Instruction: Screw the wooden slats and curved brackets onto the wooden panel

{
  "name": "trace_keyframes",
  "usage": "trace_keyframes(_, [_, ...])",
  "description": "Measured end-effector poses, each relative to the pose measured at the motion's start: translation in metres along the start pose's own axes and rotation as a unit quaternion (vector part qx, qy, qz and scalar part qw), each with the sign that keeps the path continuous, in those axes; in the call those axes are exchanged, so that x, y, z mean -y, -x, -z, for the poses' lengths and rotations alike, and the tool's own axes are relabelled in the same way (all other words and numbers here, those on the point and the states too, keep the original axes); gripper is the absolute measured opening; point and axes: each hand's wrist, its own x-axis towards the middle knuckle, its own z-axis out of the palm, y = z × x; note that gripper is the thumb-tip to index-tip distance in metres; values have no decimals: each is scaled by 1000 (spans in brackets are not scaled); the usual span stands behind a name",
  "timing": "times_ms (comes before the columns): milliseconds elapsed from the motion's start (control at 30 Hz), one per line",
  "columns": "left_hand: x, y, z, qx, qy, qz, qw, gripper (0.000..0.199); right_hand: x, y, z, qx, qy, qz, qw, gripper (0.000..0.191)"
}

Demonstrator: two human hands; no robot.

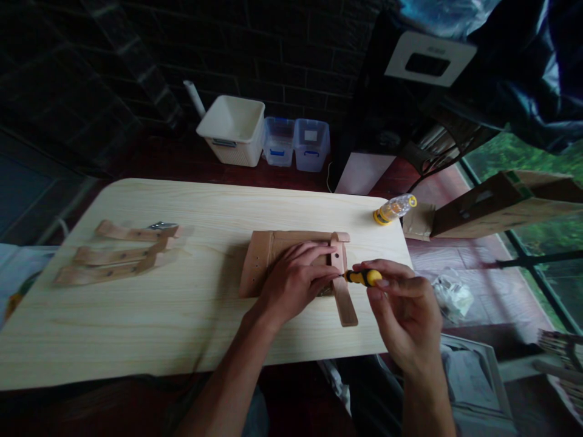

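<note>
On the table lies a tan, leather-like folded piece [255,267] with small holes at its left end. A tan strap [346,306] with a dark round fastener runs across its right end, its tail hanging past the near edge. My left hand [296,273] rests over the piece, fingers stretched toward the strap, with thumb and forefinger closed on it beside the tool tip. In my right hand [405,303] is a yellow-and-black screwdriver [364,277], gripped by its handle between thumb and fingers. Its tip points left at the strap; the exact contact is too small to make out.
Several more tan straps [113,270] lie at the table's left, with a shiny metal item [161,225] beside them. A clear bottle with yellow ends [394,209] stands near the right corner. Beyond the table [182,328] are a white bin [232,136] and two clear boxes [312,145].
</note>
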Motion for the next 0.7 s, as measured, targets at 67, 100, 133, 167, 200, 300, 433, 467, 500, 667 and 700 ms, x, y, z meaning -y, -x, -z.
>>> trace_keyframes(67, [0, 0, 0, 0, -1, 1, 1000, 14, -1, -1, 0, -5, -4, 5, 1000, 13])
trace_keyframes(100, [1, 0, -1, 2, -1, 1, 1000, 14, -1, -2, 1, -7, -6, 5, 1000, 13])
trace_keyframes(133, [1, 0, -1, 4, 0, 1, 1000, 14, 0, -2, 1, -8, -8, 4, 1000, 13])
trace_keyframes(167, [1, 0, 0, 6, 0, 1, 1000, 15, 1, -2, 1, -9, -9, 2, 1000, 13])
trace_keyframes(200, [1, 0, 0, 5, 2, 0, 1000, 15, 2, -2, 1, -9, -8, -1, 1000, 13])
trace_keyframes(300, [-1, 0, 1, 2, 4, 0, 1000, 14, 4, -1, 0, -6, -2, -6, 1000, 14])
trace_keyframes(433, [-3, -1, 1, -1, 7, 4, 1000, 15, 0, 1, 1, -15, 10, 7, 1000, 15])
trace_keyframes(467, [-3, -1, 1, -2, 8, 4, 1000, 15, -2, 1, 1, -19, 14, 8, 1000, 16])
trace_keyframes(500, [-3, -1, 1, -3, 10, 5, 1000, 16, -3, 1, 2, -22, 18, 9, 1000, 17])
trace_keyframes(667, [-3, -1, 1, 2, 14, 9, 1000, 16, 0, 2, 2, -21, 30, 4, 999, 18])
trace_keyframes(700, [-4, -1, 2, 5, 14, 11, 1000, 16, 2, 1, 2, -19, 30, 1, 999, 17])
